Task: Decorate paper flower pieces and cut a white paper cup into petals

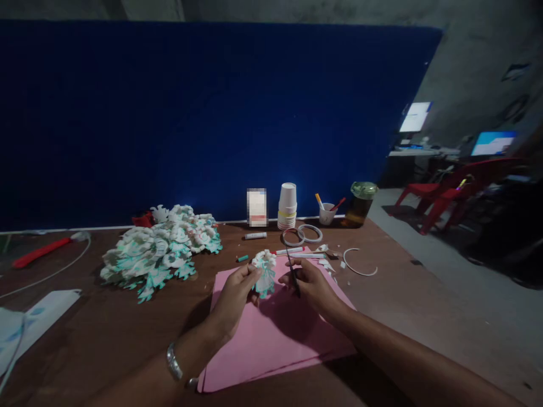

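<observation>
My left hand (pixel 237 291) pinches a white cut-out piece (pixel 263 274) with frilly, teal-coloured edges, shaped like a flower, above a pink sheet stack (pixel 271 350). Just to its right, my right hand (pixel 311 285) is closed on a slim dark pointed tool (pixel 292 274), which slants upward and stands apart from the white piece. Whether this tool is a pair of scissors seen edge-on, I cannot tell. A large heap of similar white and teal frilly pieces (pixel 169 243) lies to the left. Behind my hands rest markers (pixel 307 256) and white scraps (pixel 326 264).
Stacked paper cups (pixel 287 206), a cup holding pens (pixel 327 215) and a jar of brown liquid (pixel 360 206) stand along the blue partition (pixel 237 113). Rings (pixel 311 233) lie before them. At left are a red-handled tool (pixel 42 252) and a white cable (pixel 55 274).
</observation>
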`<state>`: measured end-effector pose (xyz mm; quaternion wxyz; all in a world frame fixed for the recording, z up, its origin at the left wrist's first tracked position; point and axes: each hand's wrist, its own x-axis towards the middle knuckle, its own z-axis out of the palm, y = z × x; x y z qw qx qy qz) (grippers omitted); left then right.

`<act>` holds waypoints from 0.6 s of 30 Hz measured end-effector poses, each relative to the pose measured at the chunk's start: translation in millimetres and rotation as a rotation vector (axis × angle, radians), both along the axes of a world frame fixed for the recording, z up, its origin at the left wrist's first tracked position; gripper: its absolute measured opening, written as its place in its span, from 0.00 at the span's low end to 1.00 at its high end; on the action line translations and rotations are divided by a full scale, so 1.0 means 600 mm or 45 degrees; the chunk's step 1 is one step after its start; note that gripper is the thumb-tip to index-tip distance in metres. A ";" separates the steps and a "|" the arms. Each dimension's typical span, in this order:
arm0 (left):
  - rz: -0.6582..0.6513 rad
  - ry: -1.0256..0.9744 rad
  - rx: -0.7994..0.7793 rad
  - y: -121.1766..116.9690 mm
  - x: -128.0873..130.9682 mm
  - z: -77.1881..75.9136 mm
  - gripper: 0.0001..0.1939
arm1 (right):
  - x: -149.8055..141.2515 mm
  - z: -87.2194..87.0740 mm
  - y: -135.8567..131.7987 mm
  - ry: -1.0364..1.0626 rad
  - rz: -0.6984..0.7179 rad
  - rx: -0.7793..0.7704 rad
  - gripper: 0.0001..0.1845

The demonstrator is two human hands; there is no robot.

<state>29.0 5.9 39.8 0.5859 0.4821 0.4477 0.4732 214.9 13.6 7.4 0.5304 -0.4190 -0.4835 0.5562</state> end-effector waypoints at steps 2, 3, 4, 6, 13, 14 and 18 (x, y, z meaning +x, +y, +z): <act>-0.009 0.005 0.048 0.020 0.007 0.009 0.17 | -0.001 -0.003 0.009 0.021 0.019 0.018 0.25; -0.019 0.010 0.052 0.029 0.011 0.010 0.17 | -0.001 -0.006 0.014 0.032 0.023 0.027 0.25; -0.038 0.019 0.050 0.036 0.014 0.009 0.17 | 0.000 -0.010 0.018 0.043 0.024 0.036 0.25; -0.072 0.041 0.049 0.045 0.018 -0.001 0.17 | 0.001 -0.020 0.025 0.065 0.015 0.051 0.24; -0.145 0.212 -0.051 0.043 0.017 -0.049 0.14 | 0.009 -0.029 0.027 0.144 -0.023 -0.066 0.25; -0.168 0.234 -0.058 0.042 0.017 -0.049 0.14 | 0.011 -0.026 0.025 0.175 -0.010 -0.105 0.26; -0.172 0.275 -0.121 0.039 0.020 -0.039 0.13 | 0.016 -0.016 0.021 0.261 0.036 -0.207 0.29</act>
